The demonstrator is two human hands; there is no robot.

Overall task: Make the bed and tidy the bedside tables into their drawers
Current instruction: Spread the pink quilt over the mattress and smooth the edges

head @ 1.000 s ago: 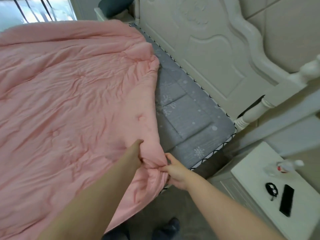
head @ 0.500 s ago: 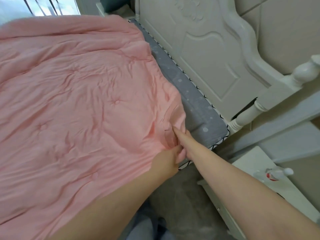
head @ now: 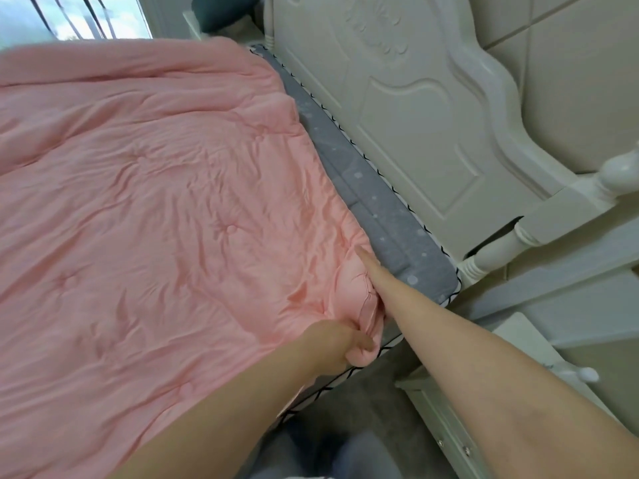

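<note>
pink quilt (head: 145,209) wrinkled, tufted, spread over grey mattress (head: 390,216); left hand (head: 335,344) clenches its corner; right hand (head: 371,271) grip unclear

Bare mattress strip (head: 387,205) open beside headboard (head: 415,108).

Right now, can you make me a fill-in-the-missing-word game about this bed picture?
1. The quilt spread over the bed is the colour ____.
2. The left hand grips the quilt's ____.
3. Between the quilt and the white headboard a strip of ____ mattress shows.
4. The right hand lies at the quilt's edge with its fingers ____.

Missing words: pink; corner; grey; straight
</note>
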